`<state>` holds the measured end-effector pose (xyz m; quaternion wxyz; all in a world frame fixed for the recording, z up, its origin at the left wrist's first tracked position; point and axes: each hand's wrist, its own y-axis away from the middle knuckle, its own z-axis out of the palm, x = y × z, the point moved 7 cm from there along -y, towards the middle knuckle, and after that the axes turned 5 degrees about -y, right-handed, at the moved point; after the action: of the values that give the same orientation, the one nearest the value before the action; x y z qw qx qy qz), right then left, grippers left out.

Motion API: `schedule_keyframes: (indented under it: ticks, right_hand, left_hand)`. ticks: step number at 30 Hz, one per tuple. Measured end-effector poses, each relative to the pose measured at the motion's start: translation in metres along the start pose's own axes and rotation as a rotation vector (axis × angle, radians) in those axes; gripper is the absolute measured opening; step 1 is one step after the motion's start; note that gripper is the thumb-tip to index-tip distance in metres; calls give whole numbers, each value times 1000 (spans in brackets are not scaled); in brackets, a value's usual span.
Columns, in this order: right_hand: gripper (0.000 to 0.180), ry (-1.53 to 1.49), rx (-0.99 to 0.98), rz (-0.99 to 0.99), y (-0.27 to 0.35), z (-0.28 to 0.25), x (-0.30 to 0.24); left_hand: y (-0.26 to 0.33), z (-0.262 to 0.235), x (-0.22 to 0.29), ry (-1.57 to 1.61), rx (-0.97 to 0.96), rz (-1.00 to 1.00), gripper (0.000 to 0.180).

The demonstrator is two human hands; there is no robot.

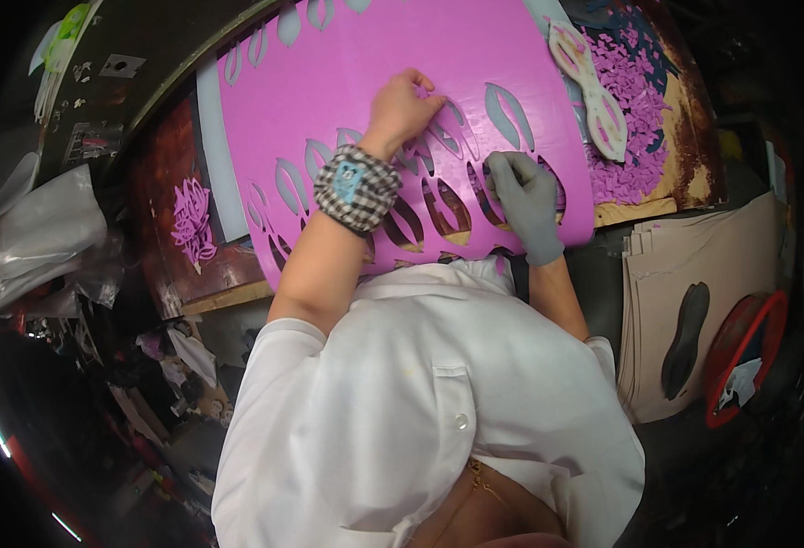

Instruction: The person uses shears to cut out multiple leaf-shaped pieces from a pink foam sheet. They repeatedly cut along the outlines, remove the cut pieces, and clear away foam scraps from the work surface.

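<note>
Pink foam sheet lies flat on the counter, perforated with rows of leaf-shaped cutouts. Left hand, bare, presses fingertips down on the sheet near its middle; grip loosely curled, holding nothing. Right hand, grey-gloved, sits at the sheet's near edge, fingers pinched shut on something at a cutout; what it grips is too small to tell. Checked cuff on left wrist. Pink scraps heaped right of sheet, a cutting template resting on them.
</note>
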<state>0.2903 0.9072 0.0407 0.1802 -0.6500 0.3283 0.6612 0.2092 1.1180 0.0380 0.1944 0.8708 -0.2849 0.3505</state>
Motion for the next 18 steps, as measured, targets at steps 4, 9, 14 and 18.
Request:
schedule_keyframes:
  ticks: [4,9,14,18]
  right_hand:
    - [29,-111,-97,27,-7,17,-2]
    - [36,21,-153,5,-9,39,-6]
    - [53,-140,-133,145,-10,42,0]
    - [63,-391,-260,173,-15,51,-6]
  left_hand:
    - [29,-6,10,583,-255,-148,23]
    - [73,9,29,647,-325,-134,27]
    - [80,-6,35,361,26,318,23]
    - [87,-14,43,278,120,526,20]
